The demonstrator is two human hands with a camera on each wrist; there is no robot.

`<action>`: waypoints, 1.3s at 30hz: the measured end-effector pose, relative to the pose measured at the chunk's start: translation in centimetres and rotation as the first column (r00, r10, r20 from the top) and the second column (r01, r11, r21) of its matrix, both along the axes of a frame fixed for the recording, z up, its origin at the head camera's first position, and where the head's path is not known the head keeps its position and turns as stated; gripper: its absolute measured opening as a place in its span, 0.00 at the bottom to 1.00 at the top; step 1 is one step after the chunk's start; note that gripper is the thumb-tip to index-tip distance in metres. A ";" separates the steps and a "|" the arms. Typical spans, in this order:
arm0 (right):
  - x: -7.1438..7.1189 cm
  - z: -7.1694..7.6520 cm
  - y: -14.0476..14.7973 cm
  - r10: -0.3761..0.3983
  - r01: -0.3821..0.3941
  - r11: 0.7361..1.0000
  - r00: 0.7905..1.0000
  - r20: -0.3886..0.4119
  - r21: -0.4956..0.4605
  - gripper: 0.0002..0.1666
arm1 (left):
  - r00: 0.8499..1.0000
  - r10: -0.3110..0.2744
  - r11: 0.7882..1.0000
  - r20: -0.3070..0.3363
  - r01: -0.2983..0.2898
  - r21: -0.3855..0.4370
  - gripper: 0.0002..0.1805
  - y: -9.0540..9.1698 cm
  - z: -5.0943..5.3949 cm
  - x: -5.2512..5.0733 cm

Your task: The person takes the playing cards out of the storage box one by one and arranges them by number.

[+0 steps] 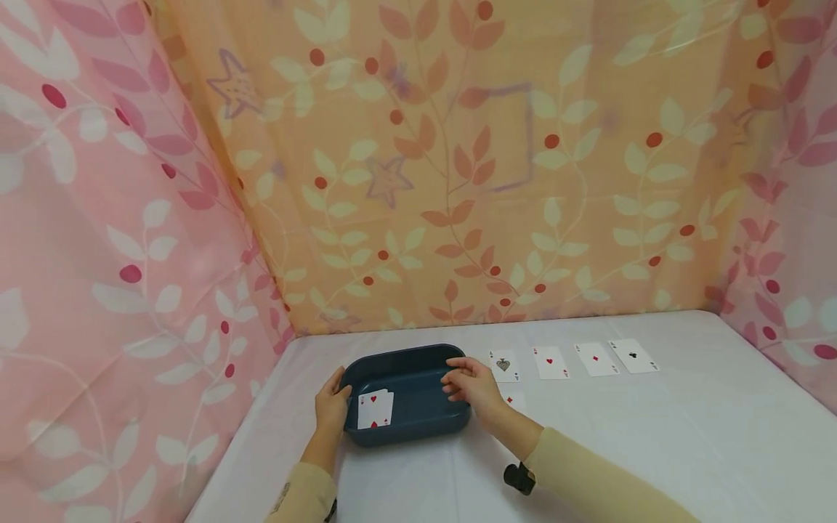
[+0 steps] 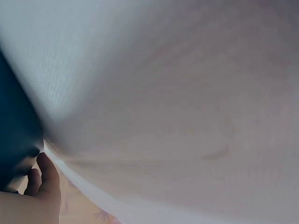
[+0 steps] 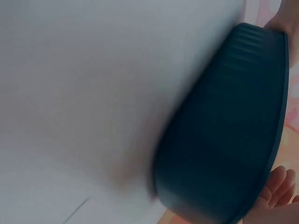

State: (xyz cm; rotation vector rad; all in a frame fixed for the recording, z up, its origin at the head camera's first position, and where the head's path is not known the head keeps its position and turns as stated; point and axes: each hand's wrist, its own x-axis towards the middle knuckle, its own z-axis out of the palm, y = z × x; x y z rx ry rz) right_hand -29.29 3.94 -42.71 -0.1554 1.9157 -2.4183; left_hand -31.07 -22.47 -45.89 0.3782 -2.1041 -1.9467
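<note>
A dark blue tray (image 1: 418,428) has playing cards (image 1: 375,410) with red hearts lying overlapped at its left end. At that end my left hand (image 1: 331,407) grips the rim; its fingertips also meet the tray (image 2: 14,121) in the left wrist view. My right hand (image 1: 480,392) is over the tray's right end, its fingers loosely bent above the inside and holding no card. The right wrist view shows the tray's outer side (image 3: 219,126), with the right hand's fingers (image 3: 280,186) beyond the rim and part of the left hand (image 3: 282,25) at the far end.
Right of the tray, a row on the white table (image 1: 621,436) holds an ace of spades (image 1: 503,365), a heart card (image 1: 551,362), a diamond card (image 1: 596,359) and a club card (image 1: 633,356). Another red card (image 1: 511,399) is partly behind my right hand. Patterned cloth (image 1: 418,181) surrounds the table.
</note>
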 end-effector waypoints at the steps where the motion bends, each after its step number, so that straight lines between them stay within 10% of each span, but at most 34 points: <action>1: -0.2 -0.2 -0.4 0.009 -0.009 1.000 1.000 -0.005 -0.005 0.16 | 1.000 0.000 1.000 0.001 0.000 -0.001 0.27 0.0 0.0 0.0; 9: -1.5 -1.3 -4.4 0.233 -0.224 0.945 0.972 -0.012 0.236 0.26 | 1.000 0.001 1.000 0.014 -0.001 0.007 0.27 0.1 0.1 -0.1; 15: -2.8 -1.2 -7.4 0.345 -0.329 0.795 0.936 0.065 0.510 0.34 | 1.000 0.014 1.000 -0.007 -0.014 0.012 0.27 -0.1 0.3 -0.2; 25: -4.6 -3.4 -10.4 0.356 -0.254 0.561 0.933 0.047 0.788 0.42 | 1.000 0.002 0.998 -0.006 -0.003 -0.061 0.26 0.3 0.3 0.3; 32: -4.8 -3.1 -11.0 0.375 -0.139 0.291 0.927 0.021 0.946 0.39 | 0.997 0.035 0.995 -0.067 -0.041 -0.087 0.26 0.5 0.1 0.1; 39: -4.2 -2.6 -10.8 0.335 -0.185 0.378 0.941 0.052 0.907 0.39 | 0.998 0.031 0.995 -0.060 -0.037 -0.089 0.26 0.4 0.1 0.2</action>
